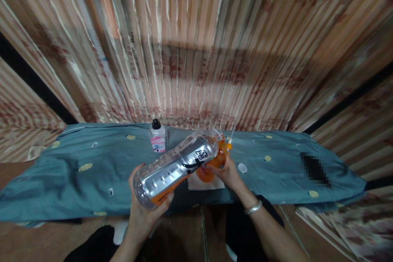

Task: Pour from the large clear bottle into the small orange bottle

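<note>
I see a clear bottle with a pink label and black cap (pixel 158 140) standing upright on a teal patterned cloth (pixel 89 182). Behind that bottle I get a pleated curtain (pixel 172 28) with reddish prints. Left of it slants a dark pole (pixel 33 77); well to its right, I find a pixelated black patch (pixel 315 169) I cannot identify.

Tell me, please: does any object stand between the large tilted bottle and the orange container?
Nothing visible stands between them: the large clear bottle in the left hand overlaps the orange container in the right hand in this view. Whether they touch, I cannot tell. The black-capped bottle stands apart, to the left.
</note>
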{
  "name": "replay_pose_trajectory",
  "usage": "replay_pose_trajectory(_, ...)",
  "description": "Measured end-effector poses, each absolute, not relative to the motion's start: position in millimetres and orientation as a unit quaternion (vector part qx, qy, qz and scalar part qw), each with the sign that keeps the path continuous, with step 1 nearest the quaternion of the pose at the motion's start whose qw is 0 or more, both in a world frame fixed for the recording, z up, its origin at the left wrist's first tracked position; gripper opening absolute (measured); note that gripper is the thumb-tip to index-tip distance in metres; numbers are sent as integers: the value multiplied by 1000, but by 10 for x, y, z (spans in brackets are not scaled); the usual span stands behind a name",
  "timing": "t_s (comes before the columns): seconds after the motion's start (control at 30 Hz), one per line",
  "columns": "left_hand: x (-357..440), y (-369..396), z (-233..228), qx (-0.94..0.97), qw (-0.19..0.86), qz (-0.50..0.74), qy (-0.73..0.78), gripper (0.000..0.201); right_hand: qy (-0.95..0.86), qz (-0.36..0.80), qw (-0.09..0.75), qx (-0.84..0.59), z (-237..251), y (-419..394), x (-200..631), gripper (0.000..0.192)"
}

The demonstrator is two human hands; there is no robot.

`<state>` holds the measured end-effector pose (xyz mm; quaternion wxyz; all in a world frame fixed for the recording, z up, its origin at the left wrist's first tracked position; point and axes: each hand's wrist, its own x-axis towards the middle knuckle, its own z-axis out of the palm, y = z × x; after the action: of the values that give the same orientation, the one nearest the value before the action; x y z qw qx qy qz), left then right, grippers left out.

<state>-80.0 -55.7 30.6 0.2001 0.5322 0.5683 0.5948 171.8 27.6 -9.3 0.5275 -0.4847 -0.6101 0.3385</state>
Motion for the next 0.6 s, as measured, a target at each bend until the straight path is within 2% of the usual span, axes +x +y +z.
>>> replay_pose_trajectory(0.6,-868,-623,223,519,195,591,586,86,-624,304,480,-537,13,211,1701,69)
